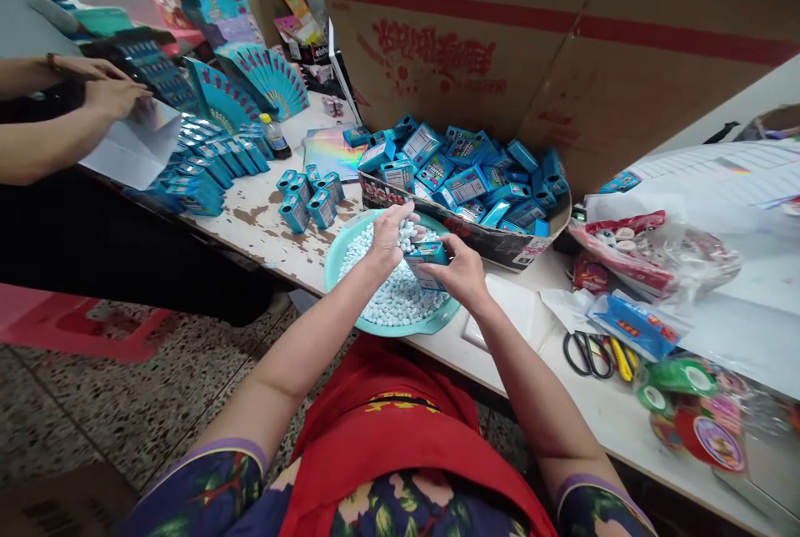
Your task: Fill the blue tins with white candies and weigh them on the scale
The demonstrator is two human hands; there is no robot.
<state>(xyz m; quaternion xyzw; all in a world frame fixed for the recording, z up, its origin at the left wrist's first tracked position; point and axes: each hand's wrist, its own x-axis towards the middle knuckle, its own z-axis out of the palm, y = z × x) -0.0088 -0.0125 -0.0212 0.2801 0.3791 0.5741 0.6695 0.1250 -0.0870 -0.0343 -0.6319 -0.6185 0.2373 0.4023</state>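
Observation:
A turquoise plastic basin (333, 266) full of small white pellets (400, 303) sits at the table's front edge. Above it, my left hand (386, 243) is cupped around a heap of the pellets. My right hand (463, 272) grips a small blue box (423, 263), held over the basin with its top close to my left fingers. Whether the box has pellets inside cannot be made out.
Behind the basin, a low carton (518, 252) holds many blue boxes. Several more blue boxes (309, 202) stand to its left. On the right lie scissors (587, 353), a yellow cutter (622, 359) and green tape rolls (678, 378). A co-worker's hands (112, 87) handle a sheet at left.

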